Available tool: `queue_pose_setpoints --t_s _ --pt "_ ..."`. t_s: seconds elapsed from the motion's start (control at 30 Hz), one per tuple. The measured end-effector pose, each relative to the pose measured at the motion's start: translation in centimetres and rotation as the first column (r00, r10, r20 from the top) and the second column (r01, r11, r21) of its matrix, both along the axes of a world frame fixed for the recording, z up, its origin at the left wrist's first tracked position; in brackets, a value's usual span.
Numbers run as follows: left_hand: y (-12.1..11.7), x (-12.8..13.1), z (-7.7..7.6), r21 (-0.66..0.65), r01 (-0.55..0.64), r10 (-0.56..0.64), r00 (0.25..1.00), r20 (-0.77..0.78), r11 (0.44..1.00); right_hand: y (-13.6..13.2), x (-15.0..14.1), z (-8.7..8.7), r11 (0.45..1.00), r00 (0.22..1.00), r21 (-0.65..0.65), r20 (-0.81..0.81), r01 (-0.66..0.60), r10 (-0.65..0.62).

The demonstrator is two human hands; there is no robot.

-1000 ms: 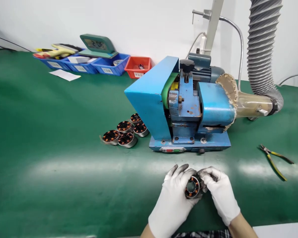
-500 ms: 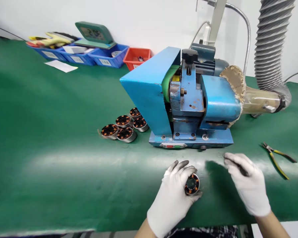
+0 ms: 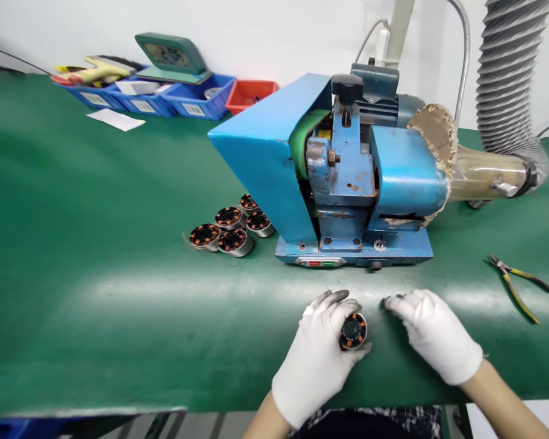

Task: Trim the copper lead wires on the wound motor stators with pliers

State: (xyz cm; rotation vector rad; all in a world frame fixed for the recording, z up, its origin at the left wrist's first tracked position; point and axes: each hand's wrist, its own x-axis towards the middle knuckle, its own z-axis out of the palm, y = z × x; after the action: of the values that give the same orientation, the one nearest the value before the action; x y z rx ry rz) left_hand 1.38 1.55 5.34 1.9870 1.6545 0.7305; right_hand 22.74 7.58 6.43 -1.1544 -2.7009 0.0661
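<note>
My left hand (image 3: 315, 350), in a white glove with darkened fingertips, is closed around a motor stator (image 3: 354, 331). This is a short silver ring with copper windings on a black core, its open face turned up toward me. To its right, my right hand (image 3: 432, 334), also gloved, has thumb and fingers pressed together just above the green bench mat. What the pinch holds, if anything, is too small to make out. Several similar stators (image 3: 235, 242) stand grouped on the mat at the left foot of the blue belt sander (image 3: 348, 177).
Cutting pliers (image 3: 507, 277) with yellow-green handles lie open at the right. A grey duct (image 3: 507, 91) joins the sander by a clear pipe. Blue bins (image 3: 196, 108), a red bin (image 3: 247, 96), a digital clock (image 3: 171, 55) and a paper slip (image 3: 116, 119) are at the back.
My right hand has moved left, closer to the stator, and turned so its back shows more. My left hand keeps its hold. The whole view has shifted slightly.
</note>
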Motion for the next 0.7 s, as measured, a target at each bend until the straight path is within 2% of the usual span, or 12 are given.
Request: queue_pose_setpoints --t_s 0.07,0.13,0.17,0.23,0.3,0.37,0.43,0.5,0.57,0.63,0.7 --pt "0.0 -0.1 0.0 0.007 0.008 -0.008 1.000 -0.011 1.000 0.8 2.3 0.5 0.994 0.996 0.054 0.007 0.094 -0.094" --pt "-0.1 0.0 0.5 0.035 0.026 -0.025 0.999 -0.035 0.999 0.4 3.4 1.5 0.984 0.983 0.078 -0.098 0.161 -0.153" --pt "-0.3 0.1 0.9 0.059 0.028 -0.025 0.998 -0.055 0.998 -0.2 3.4 2.0 0.988 0.975 0.059 -0.180 0.140 -0.128" --pt "-0.6 0.4 1.9 0.130 0.047 -0.036 0.995 -0.090 0.990 -2.1 2.1 2.8 1.000 0.952 -0.016 -0.307 -0.014 0.009" --pt "-0.8 0.9 3.0 0.170 0.091 -0.075 0.992 -0.100 0.981 -4.0 -0.2 2.7 0.984 0.947 -0.067 -0.289 -0.165 0.139" --pt "-0.8 1.2 3.6 0.109 0.142 -0.133 0.987 -0.085 0.984 -5.1 -2.4 1.6 0.985 0.977 -0.082 -0.165 -0.149 0.134" --pt "-0.6 1.4 3.5 -0.028 0.157 -0.159 0.985 -0.061 0.987 -5.1 -3.7 0.1 0.989 0.994 -0.133 -0.098 -0.058 0.045" --pt "-0.3 1.4 3.0 -0.135 0.159 -0.167 0.984 -0.056 0.978 -4.5 -4.1 -1.0 0.951 0.992 -0.311 -0.119 -0.005 -0.034" --pt "-0.1 1.4 2.4 -0.173 0.147 -0.161 0.985 -0.068 0.974 -3.7 -3.9 -1.4 0.873 0.981 -0.487 -0.162 0.011 -0.103" --pt "-0.1 1.3 2.1 -0.167 0.136 -0.151 0.985 -0.078 0.976 -3.1 -3.7 -1.0 0.812 0.970 -0.583 -0.177 0.035 -0.169" --pt "-0.1 1.2 1.9 -0.160 0.148 -0.161 0.984 -0.074 0.976 -2.8 -3.7 -0.3 0.774 0.955 -0.631 -0.195 0.051 -0.222"
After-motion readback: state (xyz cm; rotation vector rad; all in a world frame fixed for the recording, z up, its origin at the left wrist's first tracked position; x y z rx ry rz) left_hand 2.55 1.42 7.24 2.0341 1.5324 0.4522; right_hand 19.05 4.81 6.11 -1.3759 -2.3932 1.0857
